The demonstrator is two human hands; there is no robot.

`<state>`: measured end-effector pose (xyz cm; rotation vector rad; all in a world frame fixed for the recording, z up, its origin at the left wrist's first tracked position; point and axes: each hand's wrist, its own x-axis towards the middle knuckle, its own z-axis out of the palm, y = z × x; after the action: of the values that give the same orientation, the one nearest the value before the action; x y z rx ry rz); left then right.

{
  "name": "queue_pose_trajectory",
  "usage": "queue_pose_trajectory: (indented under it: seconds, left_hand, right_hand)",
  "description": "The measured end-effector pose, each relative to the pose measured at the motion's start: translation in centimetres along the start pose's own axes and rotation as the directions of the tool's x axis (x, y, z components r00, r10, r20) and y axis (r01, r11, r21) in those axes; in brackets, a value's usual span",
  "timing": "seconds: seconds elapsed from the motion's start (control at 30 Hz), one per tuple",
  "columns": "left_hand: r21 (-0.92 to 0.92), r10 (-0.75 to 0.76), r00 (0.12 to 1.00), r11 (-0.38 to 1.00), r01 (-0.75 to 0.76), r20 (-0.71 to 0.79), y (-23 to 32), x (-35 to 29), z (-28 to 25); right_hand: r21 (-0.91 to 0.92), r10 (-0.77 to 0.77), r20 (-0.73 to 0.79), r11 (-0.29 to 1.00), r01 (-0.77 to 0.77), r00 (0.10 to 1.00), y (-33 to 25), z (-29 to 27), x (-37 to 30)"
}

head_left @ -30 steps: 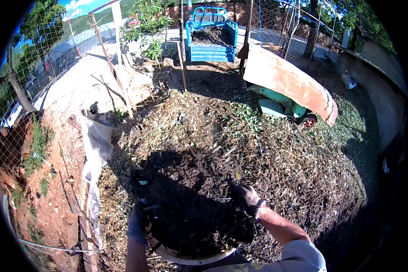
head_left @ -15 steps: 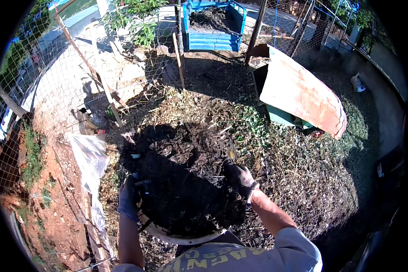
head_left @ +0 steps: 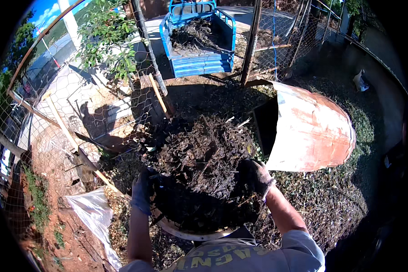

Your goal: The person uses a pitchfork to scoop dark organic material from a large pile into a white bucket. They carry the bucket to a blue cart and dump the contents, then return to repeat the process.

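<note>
A wide round tub (head_left: 192, 235) heaped with dark, damp compost or manure (head_left: 199, 158) is held out in front of my body. Only its pale near rim shows; the heap covers the rest. My left hand (head_left: 142, 188), in a dirty glove, grips the tub's left side. On the opposite side my right hand (head_left: 259, 178), also gloved, has hold of it, its fingers partly lost in shadow and dark matter. Both hands are closed on the tub, which looks roughly level.
Ahead, beyond a gap between posts, stands a blue cart bed (head_left: 201, 65) with more dark matter in it. A curved rusty metal sheet (head_left: 310, 131) lies to the right. Wire mesh fencing (head_left: 109, 99) and a leaning pole (head_left: 79, 152) border the left, near white plastic sheeting (head_left: 93, 211).
I have moved forward with the tub: the blue cart and metal sheet appear larger and lower. Both hands keep their hold, and more sunlight falls on the heap.
</note>
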<state>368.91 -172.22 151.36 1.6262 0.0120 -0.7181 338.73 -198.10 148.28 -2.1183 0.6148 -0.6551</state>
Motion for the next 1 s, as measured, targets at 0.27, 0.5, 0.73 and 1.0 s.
queue_pose_trajectory:
  seconds: [0.27,0.5,0.73,1.0]
  left_hand:
    - [0.544,0.510,0.785,0.571,-0.615,0.352,24.6,32.8,23.4]
    - [-0.059,0.280,0.911,0.960,-0.275,0.303,36.7,67.4,33.2]
    - [0.175,0.090,0.951,0.974,-0.147,0.297,49.8,89.3,52.2]
    - [0.113,0.019,0.937,0.992,-0.062,0.349,61.1,119.7,74.9]
  right_hand:
    - [0.520,0.339,0.165,0.768,-0.374,0.926,12.8,-8.7,44.9]
    - [-0.245,0.065,-0.013,0.967,-0.066,0.998,17.9,-7.8,73.9]
    - [-0.525,-0.023,-0.166,0.849,-0.068,0.986,27.0,-8.4,100.8]
    - [-0.450,0.277,-0.346,0.789,-0.418,0.896,48.7,-9.9,130.4]
